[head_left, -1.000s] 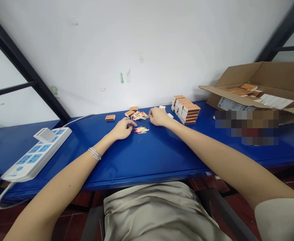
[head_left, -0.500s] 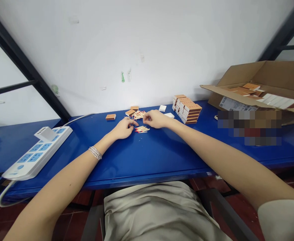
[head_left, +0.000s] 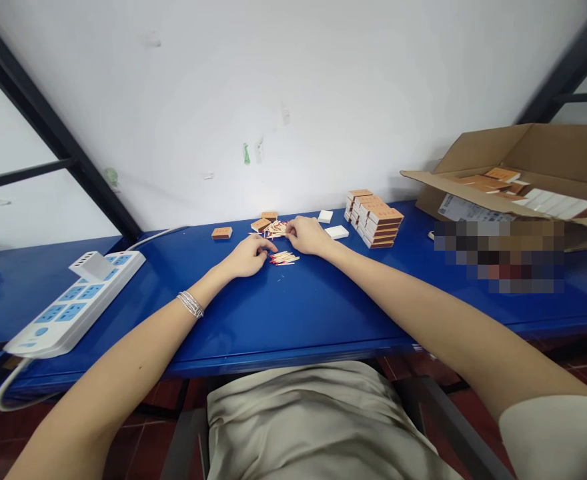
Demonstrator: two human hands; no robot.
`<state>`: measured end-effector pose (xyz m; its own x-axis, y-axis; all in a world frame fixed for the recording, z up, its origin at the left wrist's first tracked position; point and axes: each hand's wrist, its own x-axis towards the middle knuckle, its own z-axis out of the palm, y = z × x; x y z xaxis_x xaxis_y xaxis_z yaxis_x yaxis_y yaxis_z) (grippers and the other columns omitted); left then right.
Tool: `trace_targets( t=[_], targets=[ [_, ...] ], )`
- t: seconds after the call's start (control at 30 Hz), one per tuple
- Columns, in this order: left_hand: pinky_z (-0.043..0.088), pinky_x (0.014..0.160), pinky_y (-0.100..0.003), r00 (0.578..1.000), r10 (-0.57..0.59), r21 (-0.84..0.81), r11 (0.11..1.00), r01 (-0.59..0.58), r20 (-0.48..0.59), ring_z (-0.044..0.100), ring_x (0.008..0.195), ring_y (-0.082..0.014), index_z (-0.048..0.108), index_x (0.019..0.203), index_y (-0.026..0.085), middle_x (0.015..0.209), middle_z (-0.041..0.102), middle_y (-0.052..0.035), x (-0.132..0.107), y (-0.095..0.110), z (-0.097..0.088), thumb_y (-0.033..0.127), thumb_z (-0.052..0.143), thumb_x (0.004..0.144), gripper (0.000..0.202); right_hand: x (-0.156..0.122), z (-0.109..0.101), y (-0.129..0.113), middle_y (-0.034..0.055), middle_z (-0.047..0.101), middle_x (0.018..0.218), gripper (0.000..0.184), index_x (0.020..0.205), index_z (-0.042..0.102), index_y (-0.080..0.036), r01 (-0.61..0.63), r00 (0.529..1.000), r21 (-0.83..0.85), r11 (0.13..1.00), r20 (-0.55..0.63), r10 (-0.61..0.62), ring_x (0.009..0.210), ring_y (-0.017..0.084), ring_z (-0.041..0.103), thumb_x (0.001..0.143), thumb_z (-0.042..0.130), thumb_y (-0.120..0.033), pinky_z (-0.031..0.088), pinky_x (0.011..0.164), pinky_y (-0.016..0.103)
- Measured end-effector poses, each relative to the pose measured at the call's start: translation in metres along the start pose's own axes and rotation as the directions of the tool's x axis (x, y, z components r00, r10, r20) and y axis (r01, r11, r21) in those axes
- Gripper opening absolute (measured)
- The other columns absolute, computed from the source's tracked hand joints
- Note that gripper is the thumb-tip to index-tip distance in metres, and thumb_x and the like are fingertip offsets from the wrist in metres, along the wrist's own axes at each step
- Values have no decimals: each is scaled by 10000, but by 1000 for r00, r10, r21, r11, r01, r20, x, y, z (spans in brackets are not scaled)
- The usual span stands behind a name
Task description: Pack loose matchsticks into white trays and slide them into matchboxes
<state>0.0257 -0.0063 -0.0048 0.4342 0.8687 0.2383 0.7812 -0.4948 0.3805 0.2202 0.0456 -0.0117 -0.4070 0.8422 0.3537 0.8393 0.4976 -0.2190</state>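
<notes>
My left hand point(head_left: 247, 257) rests on the blue table with its fingers stretched and apart, holding nothing. Its fingertips lie beside a small bundle of red-tipped matches point(head_left: 284, 258). My right hand point(head_left: 309, 236) is closed in a pinch at the right edge of a looser heap of matches point(head_left: 274, 230) behind the bundle. Whatever its fingertips hold is too small to make out. Two orange matchboxes, one of them a tilted matchbox point(head_left: 260, 225), touch or adjoin the heap's back left. Another matchbox point(head_left: 221, 233) lies farther left.
White matchbox trays, one a longer tray point(head_left: 337, 232), lie right of my right hand. Beyond them stand stacked matchboxes point(head_left: 373, 219) and an open cardboard box point(head_left: 478, 193) with more matchboxes. A white power strip point(head_left: 81, 300) lies at the left. A patch at right is blurred out.
My right hand has moved slightly back, from above the front bundle to the edge of the heap, uncovering more of the white tray. My left hand has stayed put.
</notes>
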Motion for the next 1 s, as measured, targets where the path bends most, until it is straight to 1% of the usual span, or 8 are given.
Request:
trace_targets(
  t=[0.33, 0.5, 0.57, 0.63, 0.73, 0.8, 0.9, 1.0],
  targets=[
    [493, 853, -331, 1000, 14, 20, 1000, -14, 18, 568, 790, -168, 724, 1026, 151, 893, 601, -59, 1, 0, 0, 66, 465, 783, 365, 4, -3, 17, 73, 752, 898, 141, 892, 740, -157, -71, 996, 169, 983, -44, 79, 830, 187, 661, 837, 622, -212, 449, 791, 281],
    [493, 860, -328, 998, -60, 33, 998, 60, 0, 587, 809, -165, 719, 1031, 140, 1010, 596, -83, 0, 1, -1, 72, 476, 785, 352, 3, -9, 24, 76, 750, 842, 139, 862, 758, -134, -92, 990, 263, 960, -82, 117, 752, 167, 648, 814, 664, -224, 458, 736, 264],
    [496, 859, -326, 994, -106, 40, 994, 106, -11, 590, 784, -159, 712, 1038, 128, 1029, 592, -88, -1, 1, -2, 67, 476, 777, 357, 1, -11, 22, 62, 744, 804, 132, 849, 763, -132, -56, 995, 319, 946, -64, 81, 701, 146, 626, 798, 673, -214, 454, 699, 248],
    [499, 860, -323, 991, -130, 49, 990, 131, -22, 587, 755, -151, 703, 1049, 125, 1030, 595, -85, -1, 1, -2, 63, 473, 768, 368, -2, -13, 18, 39, 737, 772, 119, 829, 767, -138, 12, 1000, 385, 923, -6, -10, 668, 128, 606, 776, 690, -212, 447, 672, 231],
    [501, 865, -315, 992, -118, 54, 991, 120, -38, 590, 763, -150, 699, 1048, 135, 1018, 600, -77, 0, -1, -1, 69, 473, 762, 371, -5, -14, 14, 19, 735, 764, 121, 815, 770, -147, 81, 988, 466, 881, 80, -133, 661, 118, 602, 760, 711, -237, 441, 654, 215],
    [500, 871, -315, 996, -78, 51, 995, 80, -30, 593, 795, -158, 703, 1047, 143, 994, 600, -71, 1, -3, 0, 74, 470, 763, 373, -5, -12, 14, 25, 739, 786, 128, 826, 769, -146, 69, 991, 459, 886, 69, -113, 677, 122, 609, 776, 698, -240, 441, 657, 217],
    [491, 891, -332, 1000, -13, 54, 998, 13, -5, 590, 866, -178, 709, 1054, 148, 953, 599, -70, 2, -4, 1, 80, 451, 787, 378, -2, -6, 18, 50, 745, 829, 130, 861, 761, -141, 26, 1000, 340, 940, -13, -23, 720, 139, 623, 797, 665, -202, 444, 693, 233],
    [473, 927, -356, 1000, 9, 54, 999, -10, 13, 585, 921, -192, 716, 1053, 145, 972, 598, -83, 2, -3, 1, 94, 420, 827, 376, 2, 1, 21, 70, 745, 875, 155, 912, 749, -139, 32, 999, 233, 972, -48, -21, 767, 163, 638, 805, 657, -203, 447, 715, 251]
  ],
)
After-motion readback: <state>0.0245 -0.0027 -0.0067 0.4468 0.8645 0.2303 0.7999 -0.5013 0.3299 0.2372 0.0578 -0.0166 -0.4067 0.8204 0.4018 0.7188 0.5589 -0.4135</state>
